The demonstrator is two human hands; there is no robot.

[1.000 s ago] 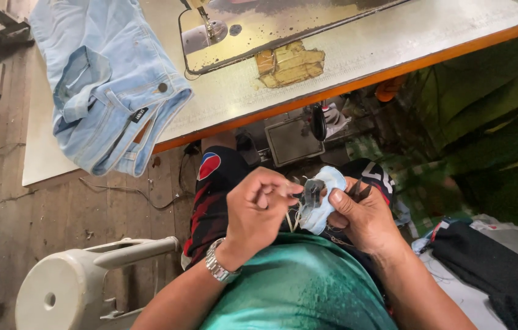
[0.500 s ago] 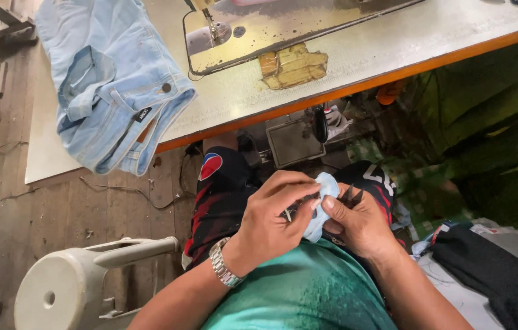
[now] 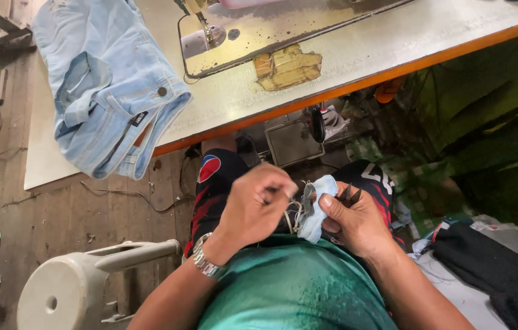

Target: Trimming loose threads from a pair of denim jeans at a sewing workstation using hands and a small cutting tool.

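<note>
**Small denim scrap being worked over the lap, below the sewing desk**

So the person is seated, both hands together over the lap, near the bottom middle of the view. The left hand point(image 3: 259, 205) is curled into a loose fist, its grip pinched on something thin at the edge of a small light-blue denim piece point(image 3: 318, 211) — looks like pale threads point(image 3: 294, 219) hanging there, though I can't tell exactly what's between the fingertips. The right hand point(image 3: 357, 220) has its grip clamped on the denim piece, and a dark pair of thread snips point(image 3: 349, 194) pokes out above the fingers.

My read: this is the thread-picking or trimming stage on that scrap. Any next move would need a steady pinch and the snips swung round to the loose ends.

Around it: a pair of light-blue jeans point(image 3: 109, 98) hangs over the far-left edge of the desk point(image 3: 393, 49), the sewing machine point(image 3: 210, 30) sits further back, a white plastic stool point(image 3: 69, 287) stands near left, dark cloth point(image 3: 491, 263) near right. Nothing blocks the hands.
</note>
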